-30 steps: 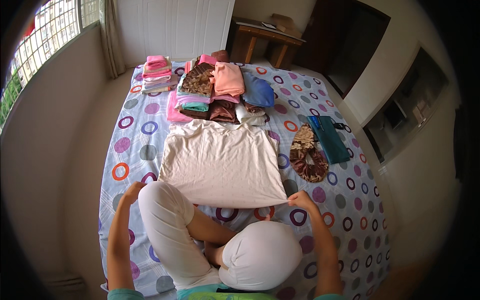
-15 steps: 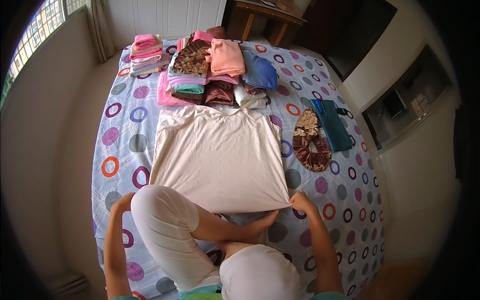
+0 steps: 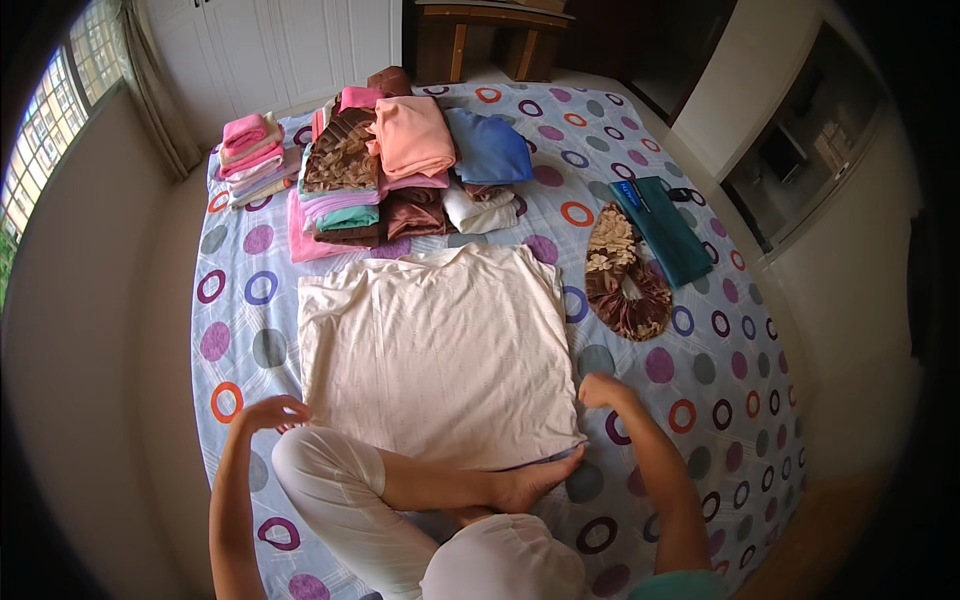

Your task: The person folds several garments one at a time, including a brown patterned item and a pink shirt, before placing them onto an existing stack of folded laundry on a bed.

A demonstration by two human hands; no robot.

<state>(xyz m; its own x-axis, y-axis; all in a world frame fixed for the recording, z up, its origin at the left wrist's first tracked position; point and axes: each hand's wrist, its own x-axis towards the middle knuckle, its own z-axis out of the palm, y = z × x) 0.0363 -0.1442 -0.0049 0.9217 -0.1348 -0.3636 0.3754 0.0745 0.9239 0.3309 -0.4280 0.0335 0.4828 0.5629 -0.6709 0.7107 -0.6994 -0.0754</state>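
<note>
A cream-white garment (image 3: 440, 350), much like a shirt without visible sleeves, lies spread flat on the bed in front of my crossed legs. My left hand (image 3: 275, 412) hovers by its lower left edge, above my knee, fingers stretched and holding nothing I can see. At the lower right side my right hand (image 3: 603, 391) is closed, its curled fingertips right beside the garment's edge. Whether they pinch any cloth is hidden. The garment's lower right corner rests on the bed near my bare foot (image 3: 545, 480).
Stacked folded clothes (image 3: 415, 140) stand beyond the garment, with a smaller pile of folded towels or clothes (image 3: 252, 160) at far left. On the right lie a brown floral gathered cloth (image 3: 625, 275) and a teal flat case (image 3: 665, 230). The bedsheet (image 3: 640, 460) has coloured circles.
My right hand has let go of the lower right corner and shifted up along the side. My left hand has come out from beside my knee, fingers now extended. The view has tilted.
</note>
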